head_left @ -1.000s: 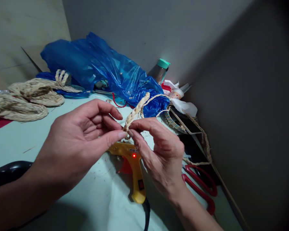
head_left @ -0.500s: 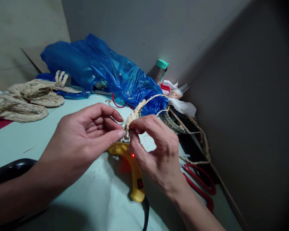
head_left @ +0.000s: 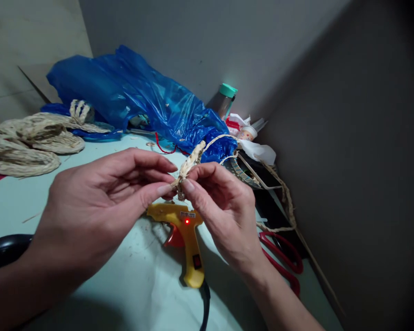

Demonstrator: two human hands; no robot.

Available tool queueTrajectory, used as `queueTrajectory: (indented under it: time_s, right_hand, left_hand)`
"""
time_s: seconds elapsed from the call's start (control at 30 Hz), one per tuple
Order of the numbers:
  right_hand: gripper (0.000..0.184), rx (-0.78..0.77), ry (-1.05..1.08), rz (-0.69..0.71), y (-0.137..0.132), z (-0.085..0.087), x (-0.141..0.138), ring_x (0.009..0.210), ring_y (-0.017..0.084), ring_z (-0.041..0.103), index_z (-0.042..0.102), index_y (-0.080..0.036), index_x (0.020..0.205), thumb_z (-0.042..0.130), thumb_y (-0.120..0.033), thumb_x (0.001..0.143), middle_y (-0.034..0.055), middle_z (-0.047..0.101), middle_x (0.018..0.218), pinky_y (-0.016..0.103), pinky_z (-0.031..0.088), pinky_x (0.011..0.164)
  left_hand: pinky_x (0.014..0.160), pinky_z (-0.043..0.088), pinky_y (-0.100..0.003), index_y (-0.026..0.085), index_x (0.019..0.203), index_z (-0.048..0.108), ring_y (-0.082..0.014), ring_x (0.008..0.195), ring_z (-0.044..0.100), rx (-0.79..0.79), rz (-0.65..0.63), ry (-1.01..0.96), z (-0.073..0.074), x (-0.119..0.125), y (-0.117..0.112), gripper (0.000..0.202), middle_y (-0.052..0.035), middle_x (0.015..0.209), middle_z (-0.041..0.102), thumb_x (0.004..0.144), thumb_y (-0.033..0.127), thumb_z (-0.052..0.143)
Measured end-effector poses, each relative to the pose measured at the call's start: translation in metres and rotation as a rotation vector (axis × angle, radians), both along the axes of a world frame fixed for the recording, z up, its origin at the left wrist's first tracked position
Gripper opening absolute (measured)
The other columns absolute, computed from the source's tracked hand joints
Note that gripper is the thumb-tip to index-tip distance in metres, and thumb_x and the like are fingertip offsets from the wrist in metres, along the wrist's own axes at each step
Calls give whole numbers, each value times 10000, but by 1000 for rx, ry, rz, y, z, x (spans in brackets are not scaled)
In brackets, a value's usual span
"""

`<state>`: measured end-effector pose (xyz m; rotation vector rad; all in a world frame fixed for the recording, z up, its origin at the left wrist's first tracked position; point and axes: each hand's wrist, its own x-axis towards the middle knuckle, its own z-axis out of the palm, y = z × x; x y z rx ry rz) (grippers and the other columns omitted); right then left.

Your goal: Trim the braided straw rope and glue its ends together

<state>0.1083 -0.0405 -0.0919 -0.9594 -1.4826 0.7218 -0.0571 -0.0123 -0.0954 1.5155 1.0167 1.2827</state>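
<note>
A pale braided straw cord [head_left: 192, 162] stands up between my two hands, with a thin strand looping from it toward the right. My left hand [head_left: 113, 197] pinches its lower end between thumb and fingers. From the other side, the thumb and index finger of my right hand [head_left: 224, 207] close on the same spot. Just below lies a yellow hot glue gun [head_left: 193, 248] with a red trigger, a lit red light and a black cable. The fingers partly cover the cord's lower end.
Bundles of straw cord [head_left: 37, 133] lie at the left, beside a large blue plastic bag [head_left: 134, 96]. A green-lidded bottle [head_left: 227, 96] and a paper cup [head_left: 247, 132] stand at the back. Red-handled scissors [head_left: 284, 257] rest at the right, a black object [head_left: 8, 248] at the left.
My right thumb has moved up against the cord and now presses it beside the left fingertips. More of the glue gun shows. The whole view has shifted slightly.
</note>
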Motion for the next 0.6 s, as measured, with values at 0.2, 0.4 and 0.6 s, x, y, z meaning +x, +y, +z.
queueTrajectory:
  time_s: [0.2,0.4,0.6]
  right_hand:
    - [91,-127,119,22,-1,0,-2,690,80,639,623,-200,829,685,-170,889,-54,647,733,200,512,674]
    - [67,-144,175,5,1,-5,-4,693,61,617,661,-196,828,703,-159,866,-56,660,771,177,509,682]
    - [52,-173,221,9,2,-5,-6,689,62,615,682,-192,827,708,-155,854,-53,665,761,170,512,674]
  left_hand:
    - [746,567,-71,293,875,791,-94,824,733,-156,-172,-169,1,2,7,81,61,855,787,801,280,819]
    - [692,568,-135,223,827,784,-101,725,666,-473,-326,-306,7,4,12,58,13,779,743,804,179,753]
    - [678,548,-159,227,751,789,-143,786,674,-395,-230,-233,8,4,14,55,5,797,759,741,175,775]
